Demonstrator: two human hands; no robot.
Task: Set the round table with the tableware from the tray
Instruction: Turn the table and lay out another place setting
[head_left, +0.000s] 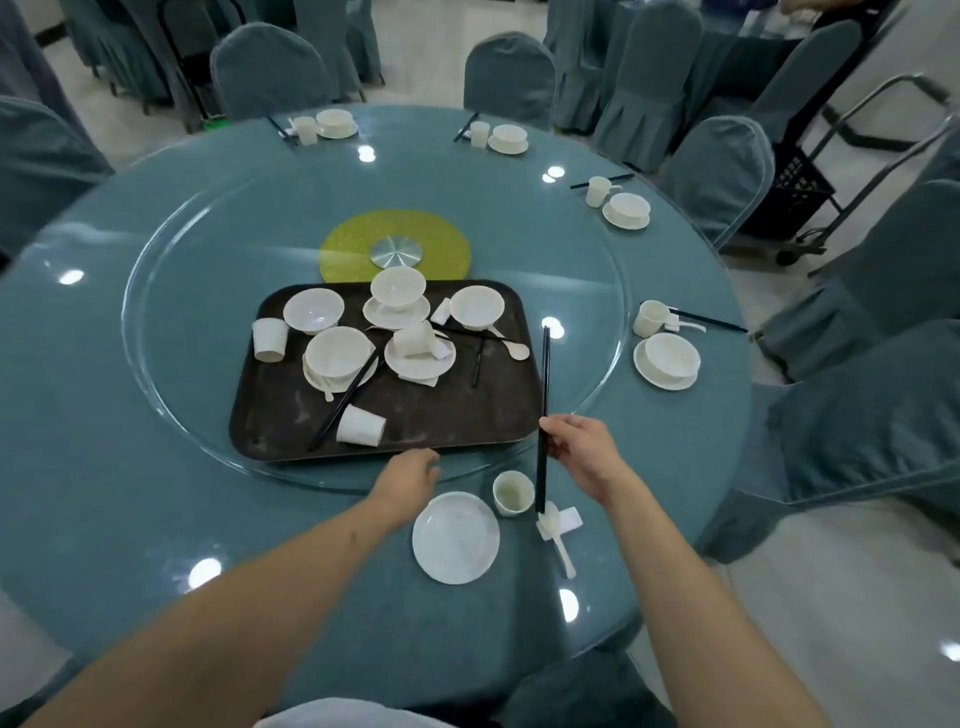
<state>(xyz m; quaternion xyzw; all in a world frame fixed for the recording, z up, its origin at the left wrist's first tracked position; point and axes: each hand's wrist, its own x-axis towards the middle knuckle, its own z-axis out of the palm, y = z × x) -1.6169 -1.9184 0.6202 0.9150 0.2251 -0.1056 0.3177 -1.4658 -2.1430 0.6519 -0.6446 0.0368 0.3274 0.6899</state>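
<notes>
Fingers (558, 441) of the right hand (582, 449) pinch black chopsticks (544, 410), whose lower tip meets a white rest (558, 519) beside a cup (513, 492) and plate (455, 538). Beyond them, the dark tray (415, 415) sits on the glass-topped round table (104, 441) among covered chairs (270, 73). Left hand (410, 475) reaches toward the tray's near edge, fingers seemingly loose and mostly hidden.

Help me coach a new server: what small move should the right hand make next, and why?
Probably lower the chopsticks onto the chopstick rest beside the cup. The right hand holds them upright with their lower tips at the rest, and the finished settings each have chopsticks lying by the cup. The near plate still lacks a bowl.
</notes>
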